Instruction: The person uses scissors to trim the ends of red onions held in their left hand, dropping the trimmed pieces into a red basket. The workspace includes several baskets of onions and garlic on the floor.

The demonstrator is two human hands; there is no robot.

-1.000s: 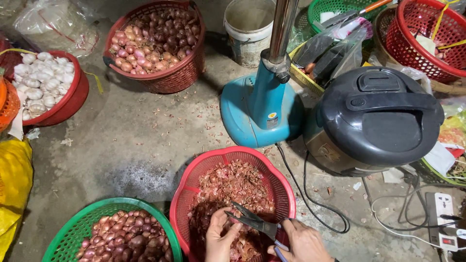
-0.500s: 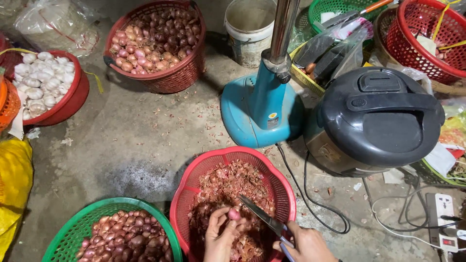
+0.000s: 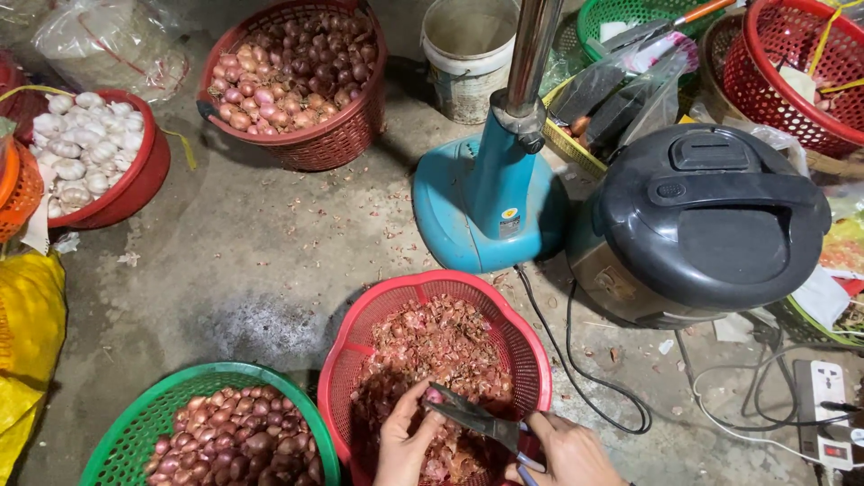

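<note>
**Sharp scissors close to a thumb**

On the far left a yellow bag (image 3: 27,342) lies on the floor (image 3: 261,261). Above it a red bowl (image 3: 148,175) holds white garlic (image 3: 76,144). These are well away from the hands.

Next comes a green basket (image 3: 135,423) full of shallots (image 3: 238,441). It sits just beside the red basket (image 3: 360,351), which is full of dry peels (image 3: 441,346). If the red basket gets bumped, the peels can spill onto the floor or mix in with the good ones.

The left hand (image 3: 403,445) is over the red basket. Its fingers (image 3: 416,400) pinch one small shallot (image 3: 435,395). The right hand (image 3: 562,450) is clenched on the handle of the scissors (image 3: 472,416). The blades touch the shallot, very near the left thumb. This is the big risk. The shallot is small, round and smooth, so it can slip or roll. Then the blades can nick the thumb, or the shallot can drop into the peels and get lost.

To the right a black cord (image 3: 585,378) loops on the floor, close to the red basket. A knee or arm can catch it and pull the fan base (image 3: 490,207) or the black cooker (image 3: 702,225). The power strip (image 3: 823,405) lies far right, on the floor.
</note>
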